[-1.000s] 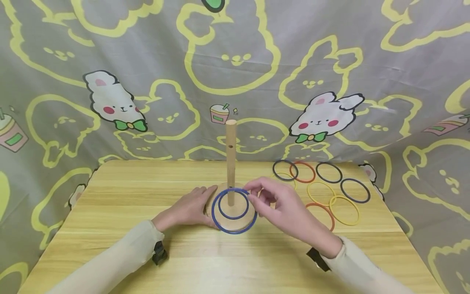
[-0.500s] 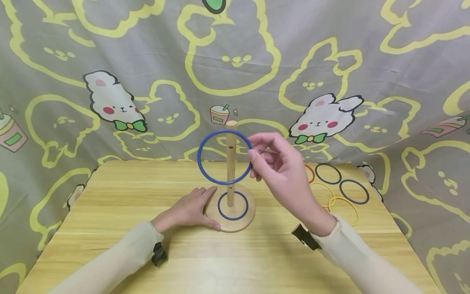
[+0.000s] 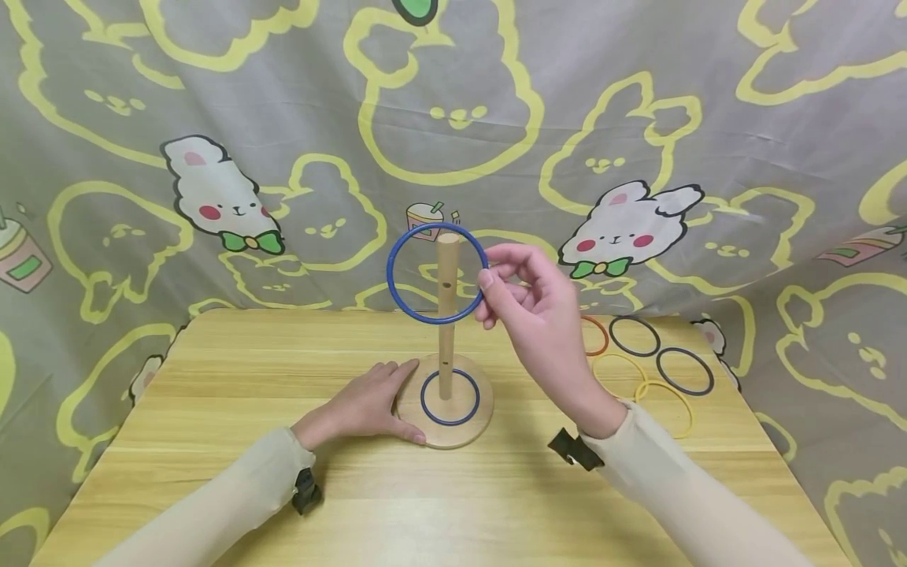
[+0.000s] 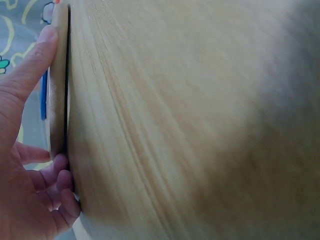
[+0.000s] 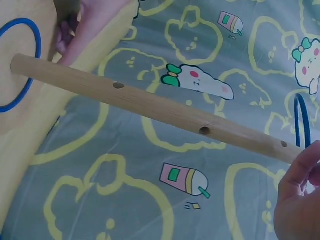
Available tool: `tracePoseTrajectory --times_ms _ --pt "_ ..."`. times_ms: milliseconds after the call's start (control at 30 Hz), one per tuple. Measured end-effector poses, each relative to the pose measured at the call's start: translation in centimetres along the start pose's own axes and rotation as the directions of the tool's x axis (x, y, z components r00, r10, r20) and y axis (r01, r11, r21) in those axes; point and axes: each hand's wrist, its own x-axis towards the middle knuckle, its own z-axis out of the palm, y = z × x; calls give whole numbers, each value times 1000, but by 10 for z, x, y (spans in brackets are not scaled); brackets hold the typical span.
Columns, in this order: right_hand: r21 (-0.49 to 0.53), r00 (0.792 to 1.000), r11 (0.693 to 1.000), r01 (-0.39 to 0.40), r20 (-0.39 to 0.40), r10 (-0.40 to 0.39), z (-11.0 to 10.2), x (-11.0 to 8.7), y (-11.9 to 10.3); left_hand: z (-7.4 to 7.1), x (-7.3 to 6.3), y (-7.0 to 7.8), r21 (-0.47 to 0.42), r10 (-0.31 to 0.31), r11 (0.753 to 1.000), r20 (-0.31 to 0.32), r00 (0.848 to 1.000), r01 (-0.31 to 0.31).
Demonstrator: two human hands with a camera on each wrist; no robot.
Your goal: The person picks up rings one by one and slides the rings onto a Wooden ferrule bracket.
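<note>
A wooden post (image 3: 446, 339) stands upright on a round wooden base (image 3: 468, 435). My left hand (image 3: 357, 402) grips the base's left rim; in the left wrist view, the thumb (image 4: 37, 57) lies on the top face and the fingertips are at the edge. Between thumb and fingers, my right hand (image 3: 542, 315) pinches a blue ring (image 3: 438, 320), raised to the post's upper end. In the right wrist view this ring (image 5: 297, 120) is by the post's tip; whether it encircles the tip I cannot tell. Another blue ring (image 3: 451, 424) lies flat on the base around the post's foot.
Several loose rings lie on the table's right side: dark ones (image 3: 685, 392), yellow ones (image 3: 690, 409) and a red one (image 3: 607, 339), partly behind the right hand. A patterned curtain (image 3: 319, 102) hangs close behind the wooden table (image 3: 234, 354).
My right hand has lifted the pinched blue ring from low around the post's base up to its top end. The left hand and the smaller-looking ring on the base have stayed put.
</note>
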Motion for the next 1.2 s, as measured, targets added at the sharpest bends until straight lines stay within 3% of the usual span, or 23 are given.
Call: tracePoseTrajectory --times_ms 200,367,500,700,933,1200 --pt "-13 994 994 -107 5 107 -2 -4 19 0 0 0 2 8 1000 -3 1000 -8" --pt "-36 973 972 -231 -12 231 -8 -15 43 0 0 0 9 12 1000 -7 1000 -12" --pt "-68 939 936 -345 -27 344 -15 -26 67 0 0 0 4 17 1000 -11 1000 -17" --pt "-135 867 858 -496 -19 499 -21 -45 103 1 0 1 -11 22 1000 -24 999 -22" --pt "-246 820 793 -558 -15 572 -24 -62 133 1 -1 2 -21 9 1000 -23 1000 -10" --pt "-358 776 735 -576 43 629 -29 -69 150 1 0 2 -19 -3 1000 -15 1000 2"
